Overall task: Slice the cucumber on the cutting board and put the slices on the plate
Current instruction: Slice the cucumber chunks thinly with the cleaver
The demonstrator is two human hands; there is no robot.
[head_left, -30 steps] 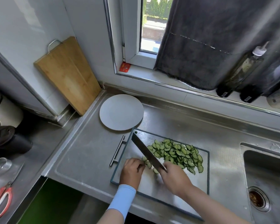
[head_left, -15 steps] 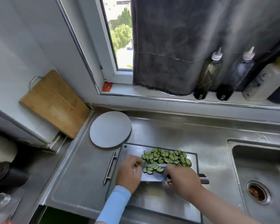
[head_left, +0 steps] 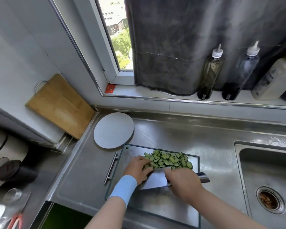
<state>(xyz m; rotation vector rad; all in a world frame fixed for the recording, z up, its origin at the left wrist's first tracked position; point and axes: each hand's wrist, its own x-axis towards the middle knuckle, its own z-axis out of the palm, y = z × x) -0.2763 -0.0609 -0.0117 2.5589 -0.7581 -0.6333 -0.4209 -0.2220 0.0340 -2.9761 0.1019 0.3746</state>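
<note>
Found cucumber slices (head_left: 168, 160) heaped in a loose band along the far edge of the cutting board (head_left: 163, 209), none on the plate (head_left: 113, 129) yet. Noted no uncut piece in view; judged slicing finished, transfer pending. Recorded knife (head_left: 156, 180) laid nearly flat on the board, far side of the broad blade meeting the near side of the heap, probably to serve as a scoop. Logged right hand (head_left: 186, 185) wrapped round the handle, holding the blade low. Logged left hand (head_left: 137, 167) palm down, fingers loosely cupped against the left end of the heap, pinching nothing; presumably placed to herd slices onto the blade. Placed board at the near edge of the bench (head_left: 180, 134), plate just beyond its far-left corner, handy for a short carry. Marked sink (head_left: 254, 166) at the bench's right end, wooden board (head_left: 59, 106) leaning at the far-left corner. Risk: slices sliding off a tilted blade.
</note>
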